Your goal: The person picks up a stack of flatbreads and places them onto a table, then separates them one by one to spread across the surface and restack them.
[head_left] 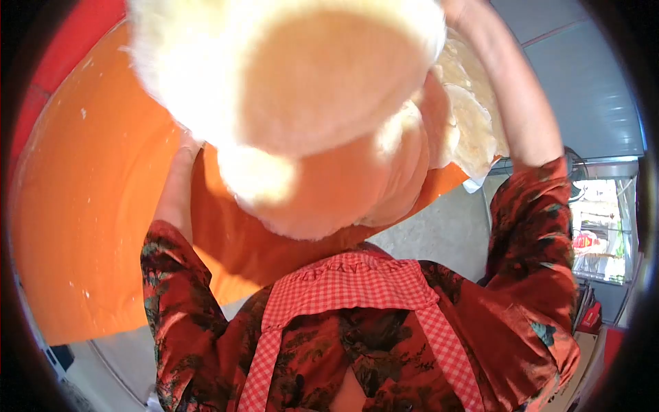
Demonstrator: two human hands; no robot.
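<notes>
A large, round, thin flatbread [329, 82] is raised close to the camera, blurred and partly washed out by sunlight. My right hand [456, 12] grips its upper right edge, with most of the fingers cut off by the frame or hidden. On the other side, my left hand [189, 141] reaches in at the lower left edge, its fingers hidden behind the bread. Below the raised piece lie more overlapping flatbreads [329, 199], and several paler ones [470, 127] are spread to the right, beside my right forearm.
An orange-covered table [103, 206] extends to the left, with small white specks on it. Its near edge runs close to my checked apron [350, 285]. Grey floor [439, 230] shows at the right. A fan [576, 165] stands near a bright window [604, 230] at the far right.
</notes>
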